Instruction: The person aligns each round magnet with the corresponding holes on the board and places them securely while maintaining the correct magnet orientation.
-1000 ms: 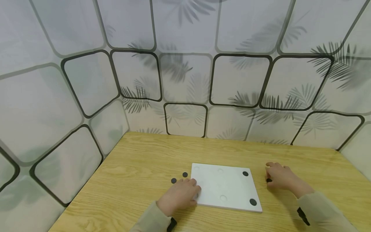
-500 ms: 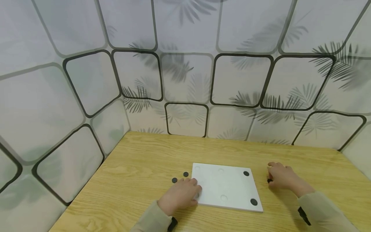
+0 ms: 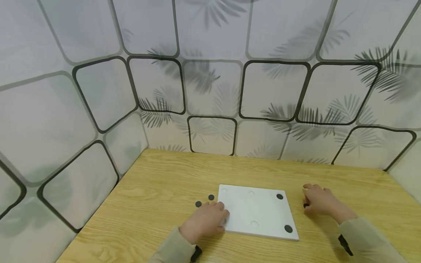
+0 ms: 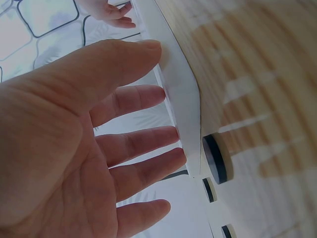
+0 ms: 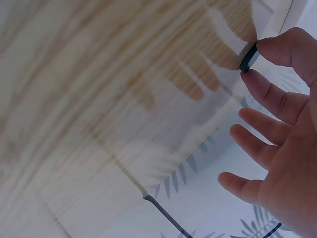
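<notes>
A white board (image 3: pixel 253 210) with shallow round recesses lies on the wooden table. One black disc (image 3: pixel 279 196) sits at its far right corner, another black disc (image 3: pixel 288 228) at its near right corner. My left hand (image 3: pixel 205 221) rests at the board's left edge, fingers relaxed and fingertips touching it; it hides part of that edge. To the right of the board, my right hand (image 3: pixel 320 200) pinches a small black disc (image 5: pixel 249 58) between thumb and index finger, close over the tabletop. The other fingers of that hand are spread.
Two loose black discs, a nearer one (image 3: pixel 198 204) and a farther one (image 3: pixel 211 197), lie left of the board by my left hand. The left wrist view shows a black disc (image 4: pixel 215 158) close beside the board. A patterned wall (image 3: pixel 210 135) borders the table (image 3: pixel 158 182).
</notes>
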The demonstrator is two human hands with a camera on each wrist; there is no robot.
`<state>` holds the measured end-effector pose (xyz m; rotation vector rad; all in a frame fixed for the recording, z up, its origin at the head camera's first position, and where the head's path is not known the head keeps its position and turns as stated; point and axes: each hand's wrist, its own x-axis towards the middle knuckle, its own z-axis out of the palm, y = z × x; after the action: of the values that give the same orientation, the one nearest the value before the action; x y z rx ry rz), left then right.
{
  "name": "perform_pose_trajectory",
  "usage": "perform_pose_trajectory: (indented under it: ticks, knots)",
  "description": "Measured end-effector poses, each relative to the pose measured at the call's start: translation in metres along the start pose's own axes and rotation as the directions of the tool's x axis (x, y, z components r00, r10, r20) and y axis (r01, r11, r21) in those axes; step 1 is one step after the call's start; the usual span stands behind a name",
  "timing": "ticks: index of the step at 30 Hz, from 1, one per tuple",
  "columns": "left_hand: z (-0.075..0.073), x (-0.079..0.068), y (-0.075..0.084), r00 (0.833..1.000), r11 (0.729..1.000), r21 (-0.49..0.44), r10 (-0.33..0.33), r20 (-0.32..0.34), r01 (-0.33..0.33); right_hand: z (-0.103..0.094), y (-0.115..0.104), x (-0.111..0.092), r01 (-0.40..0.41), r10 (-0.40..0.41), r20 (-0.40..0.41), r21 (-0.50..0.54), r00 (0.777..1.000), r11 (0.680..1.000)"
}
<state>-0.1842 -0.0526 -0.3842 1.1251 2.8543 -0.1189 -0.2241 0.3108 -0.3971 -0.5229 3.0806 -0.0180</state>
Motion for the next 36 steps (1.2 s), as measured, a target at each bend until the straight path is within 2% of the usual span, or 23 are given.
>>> perform_pose_trajectory:
  ticks: [6, 15, 36]
  knots:
    - [0.000, 0.000, 0.000, 1.000, 1.000, -0.005, -0.004, 0.000, 0.004, -0.002, -0.003, -0.001, -0.001, 0.001, 0.005, 0.005, 1.000, 1.000]
    - [-0.002, -0.002, 0.001, 1.000, 1.000, 0.008, 0.001, -0.003, -0.001, -0.001, -0.005, -0.002, 0.038, -0.039, -0.034, -0.035, 0.999, 0.999]
    - [0.000, 0.000, 0.001, 1.000, 1.000, 0.020, 0.005, -0.015, -0.005, -0.004, -0.021, -0.002, 0.091, -0.095, -0.107, -0.042, 0.990, 0.995]
